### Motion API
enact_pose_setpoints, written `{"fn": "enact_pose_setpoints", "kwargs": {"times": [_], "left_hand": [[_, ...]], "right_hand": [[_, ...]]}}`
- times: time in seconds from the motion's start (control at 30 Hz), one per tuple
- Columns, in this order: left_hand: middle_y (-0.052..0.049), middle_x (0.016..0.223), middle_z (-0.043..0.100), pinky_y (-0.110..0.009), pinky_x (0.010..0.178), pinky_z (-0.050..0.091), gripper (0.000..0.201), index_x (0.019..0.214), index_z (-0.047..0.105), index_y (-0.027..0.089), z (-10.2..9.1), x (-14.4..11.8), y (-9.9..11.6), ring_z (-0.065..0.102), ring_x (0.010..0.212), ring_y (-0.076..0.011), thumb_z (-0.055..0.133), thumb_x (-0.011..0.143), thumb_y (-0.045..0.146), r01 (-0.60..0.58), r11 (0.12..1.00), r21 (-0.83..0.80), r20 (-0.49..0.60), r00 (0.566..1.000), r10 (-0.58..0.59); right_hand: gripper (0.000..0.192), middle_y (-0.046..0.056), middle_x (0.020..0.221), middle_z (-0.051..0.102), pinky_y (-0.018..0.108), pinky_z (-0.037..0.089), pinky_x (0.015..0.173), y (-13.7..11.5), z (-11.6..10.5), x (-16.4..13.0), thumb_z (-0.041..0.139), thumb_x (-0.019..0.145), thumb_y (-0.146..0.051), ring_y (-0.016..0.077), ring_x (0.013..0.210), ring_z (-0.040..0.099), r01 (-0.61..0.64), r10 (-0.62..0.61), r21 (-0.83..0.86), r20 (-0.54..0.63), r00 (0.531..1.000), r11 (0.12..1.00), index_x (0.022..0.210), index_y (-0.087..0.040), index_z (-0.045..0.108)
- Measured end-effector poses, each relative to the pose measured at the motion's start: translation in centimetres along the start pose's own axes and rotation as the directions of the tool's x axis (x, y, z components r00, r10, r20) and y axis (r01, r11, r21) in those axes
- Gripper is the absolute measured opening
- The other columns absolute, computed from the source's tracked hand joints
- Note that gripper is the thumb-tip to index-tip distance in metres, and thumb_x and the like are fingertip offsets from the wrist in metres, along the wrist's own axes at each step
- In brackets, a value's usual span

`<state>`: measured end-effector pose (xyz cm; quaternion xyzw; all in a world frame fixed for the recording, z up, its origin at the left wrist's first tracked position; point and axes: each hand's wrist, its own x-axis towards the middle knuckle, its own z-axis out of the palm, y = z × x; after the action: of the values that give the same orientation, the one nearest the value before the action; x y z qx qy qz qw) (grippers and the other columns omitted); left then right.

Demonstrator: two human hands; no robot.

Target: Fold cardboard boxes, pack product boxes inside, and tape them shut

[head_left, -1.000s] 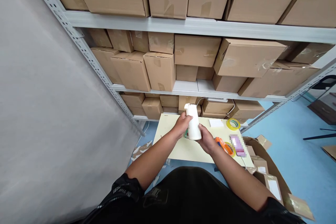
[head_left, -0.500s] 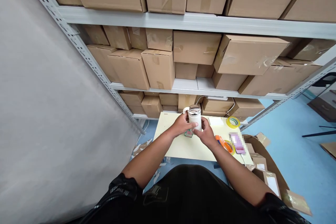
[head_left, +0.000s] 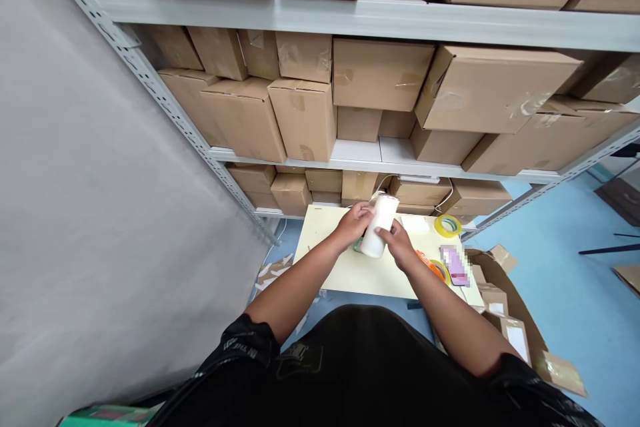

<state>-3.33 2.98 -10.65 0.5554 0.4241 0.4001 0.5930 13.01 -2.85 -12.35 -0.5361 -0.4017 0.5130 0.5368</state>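
Note:
A white tumbler (head_left: 379,228) is held tilted over the small cream table (head_left: 340,273), its upper end leaning right. My left hand (head_left: 353,224) is closed at the tumbler's upper left side; its handle and lid do not show clearly from this angle. Around the right side of the body wraps my right hand (head_left: 397,244), thumb across the front. Partly hidden behind the tumbler, a small green item (head_left: 358,245) lies on the tabletop.
Right of my hands are an orange tape dispenser (head_left: 426,260), a roll of yellow tape (head_left: 447,226) and a pinkish-purple blurred item (head_left: 454,265). Shelves (head_left: 320,13) full of cardboard boxes (head_left: 383,73) rise behind the table. An open carton (head_left: 520,310) stands on the floor at right.
The tumbler has turned from upright, with lid and handle showing, to tilted with its plain side showing. Both hands have shifted their grip on it. The camera view has moved slightly.

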Motion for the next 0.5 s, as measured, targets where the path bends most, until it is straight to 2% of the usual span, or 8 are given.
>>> {"fn": "enact_pose_setpoints", "kwargs": {"times": [0.07,0.1,0.2,0.27,0.3,0.4,0.5], "left_hand": [[-0.012,0.130,0.071,-0.048,0.112,0.048,0.033,0.124,0.067,0.022,-0.6,0.6,-1.3,0.065,0.124,-0.0295,0.069,0.095,0.038,-0.007,0.984,0.178,-0.086,0.996,0.022],[-0.011,0.134,0.070,-0.048,0.116,0.044,0.025,0.118,0.070,0.023,-1.0,0.9,-2.0,0.061,0.131,-0.0301,0.068,0.094,0.032,-0.025,0.957,0.290,-0.091,0.994,0.054],[-0.011,0.153,0.059,-0.047,0.127,0.032,0.017,0.104,0.077,0.023,-2.0,1.3,-4.4,0.042,0.151,-0.0322,0.067,0.090,0.019,-0.095,0.835,0.543,0.025,0.995,0.097],[-0.011,0.161,0.050,-0.048,0.129,0.027,0.021,0.107,0.078,0.022,-2.2,1.6,-6.0,0.032,0.157,-0.0349,0.071,0.087,0.019,-0.072,0.777,0.626,0.063,0.997,0.042],[-0.011,0.163,0.048,-0.049,0.129,0.027,0.029,0.113,0.077,0.022,-2.2,1.8,-6.8,0.031,0.158,-0.0361,0.074,0.085,0.020,-0.035,0.765,0.644,0.049,0.999,0.005],[-0.013,0.156,0.055,-0.048,0.124,0.036,0.048,0.127,0.072,0.023,-1.9,2.4,-8.7,0.048,0.147,-0.0358,0.080,0.079,0.020,0.090,0.795,0.599,-0.052,0.996,-0.073],[-0.012,0.140,0.065,-0.043,0.114,0.046,0.044,0.122,0.073,0.021,-1.6,3.0,-9.9,0.064,0.126,-0.0310,0.079,0.079,0.019,0.134,0.833,0.537,-0.100,0.990,-0.095]], "right_hand": [[0.050,0.006,0.100,0.075,0.038,0.055,0.076,0.7,-1.4,0.9,0.084,0.069,-0.052,0.0281,0.093,0.068,-0.019,0.022,0.020,-0.162,0.987,1.000,0.105,-0.022,0.065],[0.051,0.006,0.102,0.074,0.036,0.055,0.073,1.0,-2.3,1.4,0.082,0.070,-0.054,0.0275,0.093,0.067,-0.030,0.038,0.038,-0.236,0.971,0.999,0.105,-0.023,0.064],[0.053,0.006,0.113,0.072,0.034,0.056,0.071,2.2,-5.3,2.6,0.080,0.073,-0.057,0.0265,0.099,0.068,-0.050,0.083,0.099,-0.364,0.928,0.994,0.110,-0.025,0.061],[0.052,0.005,0.119,0.071,0.034,0.058,0.072,2.8,-6.7,3.2,0.078,0.075,-0.058,0.0260,0.103,0.068,-0.063,0.105,0.121,-0.377,0.920,0.991,0.114,-0.027,0.059],[0.051,0.005,0.121,0.070,0.034,0.059,0.072,3.1,-7.1,3.5,0.077,0.076,-0.057,0.0259,0.104,0.068,-0.070,0.113,0.126,-0.371,0.922,0.990,0.114,-0.028,0.059],[0.049,0.005,0.123,0.070,0.036,0.059,0.075,3.5,-6.6,4.2,0.078,0.076,-0.052,0.0260,0.106,0.068,-0.054,0.095,0.134,-0.323,0.942,0.990,0.115,-0.029,0.058],[0.054,0.004,0.120,0.070,0.039,0.059,0.082,3.8,-4.6,5.3,0.083,0.070,-0.043,0.0260,0.108,0.067,-0.014,0.048,0.144,-0.239,0.970,0.990,0.115,-0.028,0.058]]}}
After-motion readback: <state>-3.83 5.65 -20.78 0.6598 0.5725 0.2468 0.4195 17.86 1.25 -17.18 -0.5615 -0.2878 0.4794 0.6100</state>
